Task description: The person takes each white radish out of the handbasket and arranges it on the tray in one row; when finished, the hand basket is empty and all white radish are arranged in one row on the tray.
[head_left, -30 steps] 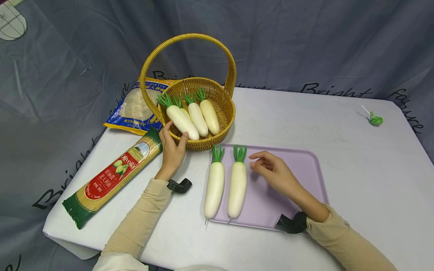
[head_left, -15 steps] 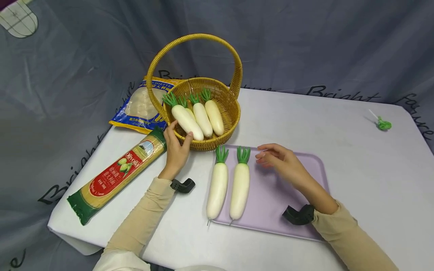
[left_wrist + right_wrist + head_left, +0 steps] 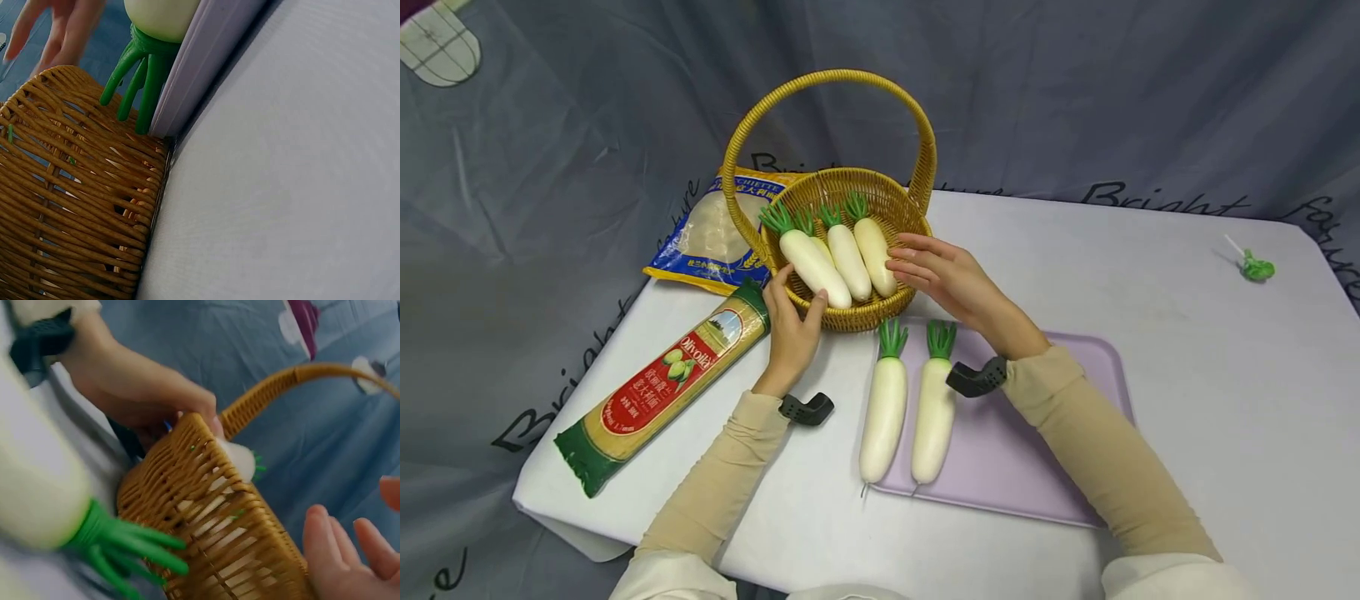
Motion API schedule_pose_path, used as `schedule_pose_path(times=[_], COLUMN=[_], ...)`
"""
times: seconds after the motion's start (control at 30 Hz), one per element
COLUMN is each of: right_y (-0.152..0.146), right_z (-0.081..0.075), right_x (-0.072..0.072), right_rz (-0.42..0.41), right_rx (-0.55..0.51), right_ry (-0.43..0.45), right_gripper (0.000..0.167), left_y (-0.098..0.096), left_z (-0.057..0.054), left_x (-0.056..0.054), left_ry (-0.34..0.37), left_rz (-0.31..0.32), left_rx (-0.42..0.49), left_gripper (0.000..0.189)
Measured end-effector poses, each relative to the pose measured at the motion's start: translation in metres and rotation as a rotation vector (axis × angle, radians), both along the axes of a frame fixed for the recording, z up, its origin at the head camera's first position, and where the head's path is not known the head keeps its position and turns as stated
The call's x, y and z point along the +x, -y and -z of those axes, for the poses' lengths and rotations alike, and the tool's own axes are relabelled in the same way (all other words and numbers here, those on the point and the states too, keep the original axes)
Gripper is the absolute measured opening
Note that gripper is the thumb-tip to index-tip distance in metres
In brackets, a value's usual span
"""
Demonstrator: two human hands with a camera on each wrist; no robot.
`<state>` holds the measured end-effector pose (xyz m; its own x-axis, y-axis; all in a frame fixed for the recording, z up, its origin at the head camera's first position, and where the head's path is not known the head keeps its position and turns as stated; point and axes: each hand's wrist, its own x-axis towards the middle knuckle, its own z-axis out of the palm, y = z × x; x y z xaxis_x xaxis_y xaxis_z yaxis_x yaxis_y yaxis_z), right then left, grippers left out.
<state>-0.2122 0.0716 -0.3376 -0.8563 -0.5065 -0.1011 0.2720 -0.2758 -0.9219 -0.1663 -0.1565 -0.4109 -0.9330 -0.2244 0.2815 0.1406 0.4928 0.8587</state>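
While the fingers of the left hand gripped the near-left rim of the wicker basket, those of the right hand lay extended over its right rim, perhaps touching one of four radishes inside. Two more radishes lay along the purple tray's left side.

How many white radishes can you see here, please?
6: two white radishes side by side on the purple tray, four in the basket, one mostly covered; more may be hidden beneath.
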Motion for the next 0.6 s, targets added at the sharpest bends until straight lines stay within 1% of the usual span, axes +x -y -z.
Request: schedule_pose_path(times=[0.07,0.13,0.2,0.27,0.37,0.43,0.5,0.6], right_y=[0.012,0.024,0.034,0.044,0.055,0.061,0.067,0.072], right_z=[0.001,0.003,0.004,0.004,0.003,0.002,0.002,0.002], right_x=[-0.010,-0.017,-0.022,-0.026,-0.030,-0.032,-0.033,-0.032], right_rz=[-0.014,-0.017,-0.013,0.000,0.031,0.042,0.028,-0.014], right_rx=[-0.045,-0.068,-0.067,-0.038,0.056,0.148,0.249,0.421], right_ry=[0.036,0.046,0.035,0.002,-0.050,-0.084,-0.123,-0.199], right_gripper=[0.049,0.048,0.047,0.045,0.044,0.045,0.047,0.056], left_y=[0.000,0.000,0.000,0.000,0.000,0.000,0.000,0.000], left_z=[0.000,0.000,0.000,0.001,0.000,0.000,-0.001,-0.001], left_x=[0.000,0.000,0.000,0.000,0.000,0.000,0.001,0.000], left_ry=[0.004,0.008,0.008,0.006,0.003,0.004,0.005,0.009], left_rz=[-0.002,-0.001,-0.002,-0.004,-0.007,-0.007,-0.007,-0.002], left_rx=[0.002,0.001,-0.003,-0.007,-0.009,-0.008,-0.005,-0.004], left_gripper=[0.060,0.061,0.061,0.060,0.060,0.060,0.060,0.060])
